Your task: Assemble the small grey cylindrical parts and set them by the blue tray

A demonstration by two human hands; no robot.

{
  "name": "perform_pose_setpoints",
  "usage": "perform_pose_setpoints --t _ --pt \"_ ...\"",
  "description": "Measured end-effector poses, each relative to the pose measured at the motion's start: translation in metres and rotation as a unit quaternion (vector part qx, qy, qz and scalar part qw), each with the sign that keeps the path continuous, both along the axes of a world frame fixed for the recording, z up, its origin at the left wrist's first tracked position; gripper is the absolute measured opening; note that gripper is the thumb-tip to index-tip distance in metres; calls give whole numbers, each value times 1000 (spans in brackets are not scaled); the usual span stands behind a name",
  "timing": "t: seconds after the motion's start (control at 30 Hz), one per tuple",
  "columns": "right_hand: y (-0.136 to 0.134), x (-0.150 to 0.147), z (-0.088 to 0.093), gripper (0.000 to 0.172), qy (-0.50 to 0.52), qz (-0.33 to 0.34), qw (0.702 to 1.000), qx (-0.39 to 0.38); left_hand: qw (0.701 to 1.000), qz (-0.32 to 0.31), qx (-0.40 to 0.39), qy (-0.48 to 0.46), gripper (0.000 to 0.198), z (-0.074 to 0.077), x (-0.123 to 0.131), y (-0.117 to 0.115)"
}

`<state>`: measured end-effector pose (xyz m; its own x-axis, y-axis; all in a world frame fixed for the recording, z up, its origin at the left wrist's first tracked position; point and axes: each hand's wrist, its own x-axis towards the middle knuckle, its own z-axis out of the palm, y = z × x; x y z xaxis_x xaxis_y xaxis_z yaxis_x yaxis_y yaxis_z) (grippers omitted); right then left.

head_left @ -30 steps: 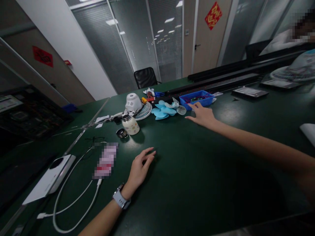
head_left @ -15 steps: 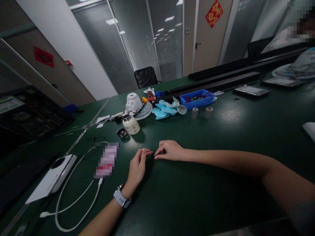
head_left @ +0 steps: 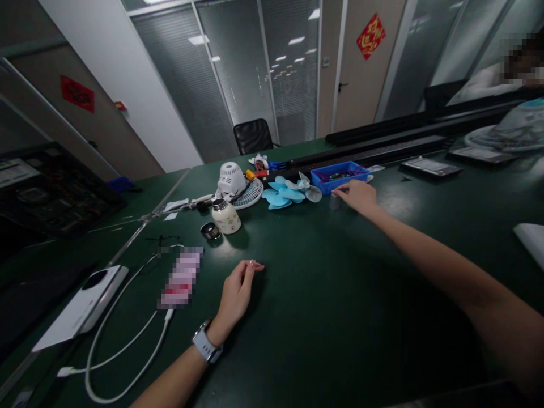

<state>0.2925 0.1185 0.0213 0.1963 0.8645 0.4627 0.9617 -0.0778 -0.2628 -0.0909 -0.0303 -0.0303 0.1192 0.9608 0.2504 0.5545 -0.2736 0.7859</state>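
My right hand (head_left: 357, 195) reaches out to a small grey cylinder (head_left: 335, 201) that stands upright in front of the blue tray. Its thumb and fingertips are closed together at the cylinder's top; whether they grip the rim or a tiny item does not show. My left hand (head_left: 238, 286) stays low over the green table (head_left: 297, 334), thumb and fingers pinched. Anything between those fingertips is too small to make out. A second cylinder is hidden behind my right hand.
Light-blue fan blades (head_left: 283, 192) lie left of the blue tray (head_left: 340, 178), near a white fan body (head_left: 230, 180). A cream bottle (head_left: 226, 217) stands open beside its dark cap (head_left: 211, 230). A phone (head_left: 182, 277) with a white cable (head_left: 91, 345) lies left. Another person (head_left: 488, 85) sits far right.
My right hand has left my left hand's fingertips and moved away and to the right, to the small grey cylinder. The left hand keeps its pinch in nearly the same place.
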Motion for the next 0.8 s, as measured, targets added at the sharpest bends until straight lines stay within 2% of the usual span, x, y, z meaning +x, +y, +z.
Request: perform_pose_setpoints --t 0.1,0.2,0.3,0.37,0.43,0.5,0.57,0.67,0.73,0.8 --pt "2 0 -10 35 22 -16 999 -25 1000 -3 0 2 38 0 0 0" --pt "-4 -2 -9 37 9 -13 1000 -17 1000 -5 2 3 37 0 0 0" --pt "-13 3 -5 49 0 -11 999 32 1000 -6 -1 2 37 0 0 -1" --pt "-17 13 -5 61 8 -39 998 58 1000 -10 -6 4 36 1 0 -1" --pt "-17 27 -11 70 19 -78 996 36 1000 -13 -11 5 35 1 1 -1" --pt "-15 43 -20 72 43 -94 994 -33 1000 -14 -15 5 34 1 1 -1" --pt "-14 55 -31 68 83 -73 990 -91 1000 -14 -16 3 33 2 1 -1" --pt "-18 62 -42 62 134 -21 987 -91 1000 -16 -17 -5 30 3 1 -2" --pt "-30 52 -44 59 148 17 985 -82 1000 -21 -13 -16 27 6 2 -3" --pt "-51 31 -43 56 163 91 978 -96 999 -29 -3 -27 24 8 5 -5"
